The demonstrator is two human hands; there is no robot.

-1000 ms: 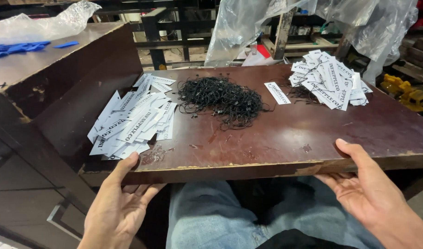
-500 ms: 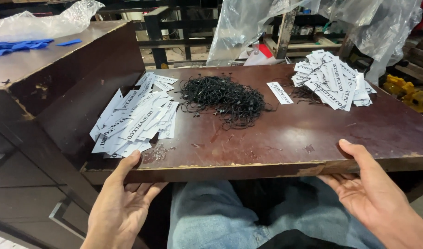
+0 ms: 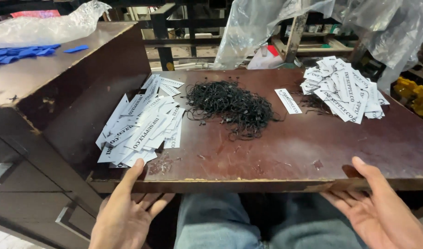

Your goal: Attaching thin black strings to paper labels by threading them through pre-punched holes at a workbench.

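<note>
A dark brown wooden board [image 3: 285, 157] lies across my lap. My left hand [image 3: 128, 214] grips its near edge at the left, thumb on top, fingers underneath. My right hand [image 3: 382, 212] holds the near edge at the right in the same way, palm turned up. On the board, a spread of white paper tags [image 3: 142, 124] lies at the left, a tangle of black strings [image 3: 232, 106] sits in the middle, and a second heap of white tags [image 3: 343, 87] lies at the far right. One single tag [image 3: 288, 100] lies between the strings and the right heap.
A dark wooden cabinet [image 3: 45, 92] stands at the left, with blue pieces [image 3: 22, 51] and a clear plastic bag [image 3: 45, 27] on top. More clear plastic sheeting [image 3: 276, 23] hangs behind the board. Yellow objects [image 3: 414, 97] sit at the far right. My jeans [image 3: 220, 221] show below.
Both hands keep their hold on the board's near edge. The view has shifted only slightly; nothing on the board has moved.
</note>
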